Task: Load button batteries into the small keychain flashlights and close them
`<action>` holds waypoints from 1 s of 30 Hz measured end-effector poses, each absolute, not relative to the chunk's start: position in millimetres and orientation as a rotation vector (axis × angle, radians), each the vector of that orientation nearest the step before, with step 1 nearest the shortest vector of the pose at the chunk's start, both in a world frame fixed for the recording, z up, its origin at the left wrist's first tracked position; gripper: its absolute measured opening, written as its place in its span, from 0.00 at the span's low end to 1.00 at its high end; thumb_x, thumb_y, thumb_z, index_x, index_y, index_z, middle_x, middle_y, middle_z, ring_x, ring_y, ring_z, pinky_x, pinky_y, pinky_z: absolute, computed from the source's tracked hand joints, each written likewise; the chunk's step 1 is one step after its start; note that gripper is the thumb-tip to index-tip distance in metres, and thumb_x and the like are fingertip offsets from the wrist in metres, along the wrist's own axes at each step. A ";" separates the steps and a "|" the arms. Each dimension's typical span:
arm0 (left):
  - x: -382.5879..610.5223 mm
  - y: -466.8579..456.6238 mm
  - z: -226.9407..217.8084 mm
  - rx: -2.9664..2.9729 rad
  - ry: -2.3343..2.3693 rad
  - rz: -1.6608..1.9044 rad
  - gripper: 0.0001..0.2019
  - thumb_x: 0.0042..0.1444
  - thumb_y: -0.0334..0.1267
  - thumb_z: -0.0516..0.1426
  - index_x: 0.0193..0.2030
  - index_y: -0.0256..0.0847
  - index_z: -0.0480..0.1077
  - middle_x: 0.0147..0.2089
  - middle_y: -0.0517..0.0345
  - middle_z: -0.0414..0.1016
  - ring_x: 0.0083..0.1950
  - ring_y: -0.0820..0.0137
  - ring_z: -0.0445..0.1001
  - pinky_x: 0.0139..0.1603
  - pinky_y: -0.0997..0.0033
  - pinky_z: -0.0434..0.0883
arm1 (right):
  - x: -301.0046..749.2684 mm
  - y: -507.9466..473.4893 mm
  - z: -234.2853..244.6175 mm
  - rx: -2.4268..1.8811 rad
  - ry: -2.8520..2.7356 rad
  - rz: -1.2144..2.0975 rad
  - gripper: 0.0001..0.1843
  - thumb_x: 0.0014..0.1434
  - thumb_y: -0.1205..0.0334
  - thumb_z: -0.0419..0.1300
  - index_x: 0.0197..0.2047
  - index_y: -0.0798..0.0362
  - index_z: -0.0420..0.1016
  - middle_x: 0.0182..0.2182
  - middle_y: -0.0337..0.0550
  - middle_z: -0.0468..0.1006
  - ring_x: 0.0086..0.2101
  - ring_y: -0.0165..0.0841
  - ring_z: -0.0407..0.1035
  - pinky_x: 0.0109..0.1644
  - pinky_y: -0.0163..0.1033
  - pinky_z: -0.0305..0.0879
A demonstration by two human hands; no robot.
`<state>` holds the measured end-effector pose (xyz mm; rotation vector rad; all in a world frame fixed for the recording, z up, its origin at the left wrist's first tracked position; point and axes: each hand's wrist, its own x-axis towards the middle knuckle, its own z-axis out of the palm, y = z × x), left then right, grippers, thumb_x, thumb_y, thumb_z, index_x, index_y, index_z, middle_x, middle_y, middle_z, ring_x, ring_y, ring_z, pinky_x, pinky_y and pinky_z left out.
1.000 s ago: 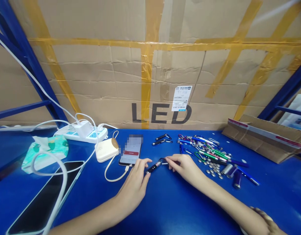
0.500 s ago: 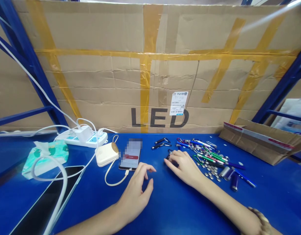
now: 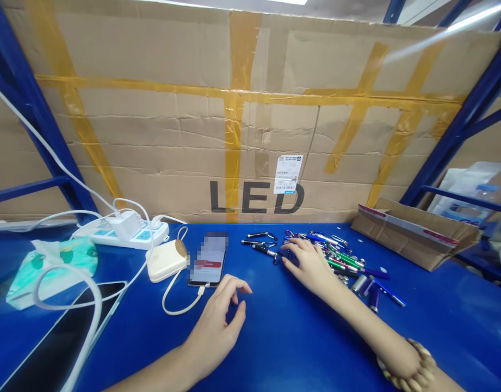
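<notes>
My left hand (image 3: 220,321) hovers at or just above the blue tabletop, fingers loosely curled, the thumb apart and nothing held. Close beyond it lies a phone (image 3: 211,267) with a cable plugged in. My right hand (image 3: 309,267) has its fingers spread at the left edge of a pile of small metal keychain torches (image 3: 348,261) in blue, green, red and silver, hiding part of it. Left of those fingertips lies a black and silver keychain torch (image 3: 264,250), apart from the hand. Two slim black keychain torches (image 3: 258,236) rest just behind it.
A cream power bank (image 3: 165,261), a white power strip (image 3: 148,236), a tissue pack (image 3: 70,261) and a dark tablet-like slab (image 3: 66,337) lie at left, with loose white cables. An open cardboard tray (image 3: 413,234) sits at right. A large taped carton (image 3: 172,141) stands behind.
My right hand has let go of the black and silver torch, now lying beside the two black ones, and has spread over the pile. My left hand stays put. The view has shifted.
</notes>
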<state>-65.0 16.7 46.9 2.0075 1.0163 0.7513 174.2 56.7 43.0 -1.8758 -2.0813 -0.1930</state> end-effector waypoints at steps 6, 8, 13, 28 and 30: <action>-64.9 17.1 46.0 2.019 1.000 0.737 0.08 0.57 0.28 0.45 0.39 0.44 0.61 0.37 0.58 0.62 0.35 0.70 0.61 0.29 0.74 0.61 | 221.5 67.2 55.3 -1.978 -1.925 -0.260 0.07 0.53 0.65 0.55 0.36 0.52 0.72 0.38 0.47 0.75 0.42 0.44 0.67 0.42 0.46 0.59; -64.7 16.7 46.4 2.017 0.996 0.736 0.08 0.57 0.28 0.45 0.39 0.44 0.61 0.37 0.58 0.62 0.35 0.70 0.62 0.30 0.74 0.61 | 223.5 69.1 56.9 -1.917 -1.964 -0.230 0.06 0.56 0.63 0.54 0.34 0.52 0.72 0.36 0.45 0.74 0.40 0.40 0.68 0.42 0.43 0.59; -63.9 15.6 47.5 2.013 0.997 0.736 0.07 0.57 0.29 0.45 0.38 0.44 0.61 0.37 0.58 0.62 0.34 0.70 0.62 0.29 0.75 0.62 | 194.8 65.1 51.5 -1.537 -2.247 0.000 0.13 0.60 0.54 0.52 0.28 0.52 0.66 0.32 0.42 0.70 0.35 0.33 0.65 0.41 0.38 0.59; -63.9 14.9 46.4 2.019 0.986 0.714 0.07 0.58 0.31 0.45 0.38 0.44 0.62 0.36 0.57 0.63 0.33 0.70 0.63 0.28 0.74 0.61 | 185.3 61.0 52.9 -1.660 -2.283 -0.064 0.15 0.62 0.52 0.47 0.46 0.48 0.69 0.47 0.44 0.71 0.47 0.38 0.63 0.50 0.46 0.54; -63.6 14.2 47.3 2.017 0.990 0.725 0.07 0.58 0.30 0.46 0.37 0.44 0.62 0.35 0.58 0.64 0.33 0.70 0.63 0.29 0.74 0.61 | 197.6 62.4 61.8 -1.798 -2.182 -0.178 0.14 0.62 0.55 0.48 0.43 0.48 0.71 0.45 0.44 0.73 0.46 0.39 0.64 0.47 0.45 0.55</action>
